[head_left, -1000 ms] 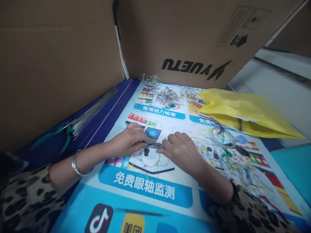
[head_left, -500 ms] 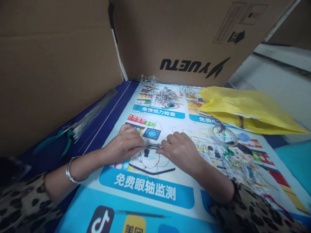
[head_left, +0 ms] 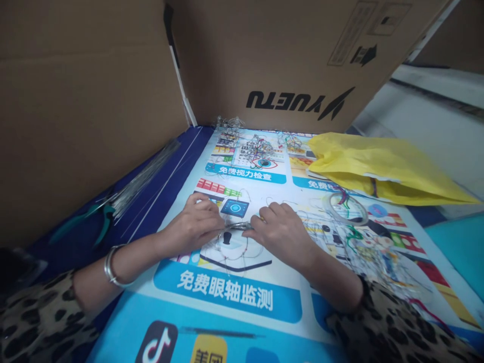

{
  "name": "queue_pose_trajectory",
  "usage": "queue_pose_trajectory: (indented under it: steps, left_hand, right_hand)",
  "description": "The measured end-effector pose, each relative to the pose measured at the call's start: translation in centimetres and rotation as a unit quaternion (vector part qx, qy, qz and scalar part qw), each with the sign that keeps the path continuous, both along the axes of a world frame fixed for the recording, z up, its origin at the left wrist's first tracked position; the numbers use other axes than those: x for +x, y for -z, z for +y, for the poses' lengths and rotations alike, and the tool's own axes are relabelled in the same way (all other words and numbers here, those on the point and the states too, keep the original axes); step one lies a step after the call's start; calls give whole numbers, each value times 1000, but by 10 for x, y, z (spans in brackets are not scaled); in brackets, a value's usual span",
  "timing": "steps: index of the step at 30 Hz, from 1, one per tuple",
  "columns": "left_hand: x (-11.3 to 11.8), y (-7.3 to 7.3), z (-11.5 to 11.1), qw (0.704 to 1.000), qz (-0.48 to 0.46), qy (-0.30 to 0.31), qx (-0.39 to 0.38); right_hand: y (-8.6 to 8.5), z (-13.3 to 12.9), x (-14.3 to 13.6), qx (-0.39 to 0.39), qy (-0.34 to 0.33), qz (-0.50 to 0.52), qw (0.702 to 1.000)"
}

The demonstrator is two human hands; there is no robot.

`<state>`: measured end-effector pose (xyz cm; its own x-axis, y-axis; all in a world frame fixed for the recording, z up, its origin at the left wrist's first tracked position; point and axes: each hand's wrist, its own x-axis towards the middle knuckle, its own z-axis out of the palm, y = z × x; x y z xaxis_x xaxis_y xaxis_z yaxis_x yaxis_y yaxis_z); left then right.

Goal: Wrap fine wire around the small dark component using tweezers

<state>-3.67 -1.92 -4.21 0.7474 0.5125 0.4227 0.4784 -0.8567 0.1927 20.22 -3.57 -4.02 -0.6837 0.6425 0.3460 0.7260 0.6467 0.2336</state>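
Note:
My left hand (head_left: 196,222) and my right hand (head_left: 282,234) face each other over the printed sheet, a small gap between them. Both are closed in a pinch. A grey, thin metallic piece (head_left: 239,226), looking like a strand of wire, spans the gap from fingertips to fingertips. Whether it is wire alone or partly a slim tool in my right hand is too blurred to tell. Below it hangs or lies a thin wire loop (head_left: 245,259) with tiny beads or knots along it. My fingers hide the ends of the metallic piece.
At left lie a bundle of straight wires (head_left: 145,174) and teal-handled pliers (head_left: 104,224). Tangled wire pieces (head_left: 260,148) sit at the back; more surround a tape roll (head_left: 365,217) at right. A yellow bag (head_left: 385,161) lies behind. Cardboard walls (head_left: 212,60) enclose the back and left.
The view has shifted slightly. My hands keep nearly the same position and grip, with only a tiny movement of the metallic piece between them.

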Motion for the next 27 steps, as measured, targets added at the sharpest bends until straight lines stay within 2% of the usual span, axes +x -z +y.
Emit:
queue_pose_trajectory:
  steps: [8, 27]
  left_hand:
    - [2, 2, 3, 1000, -4, -12, -9]
    - [4, 2, 2, 999, -8, -10, -34]
  right_hand:
    - [0, 0, -1, 17, -7, -2, 1000]
    - [-3, 0, -5, -14, -18, -8, 1000]
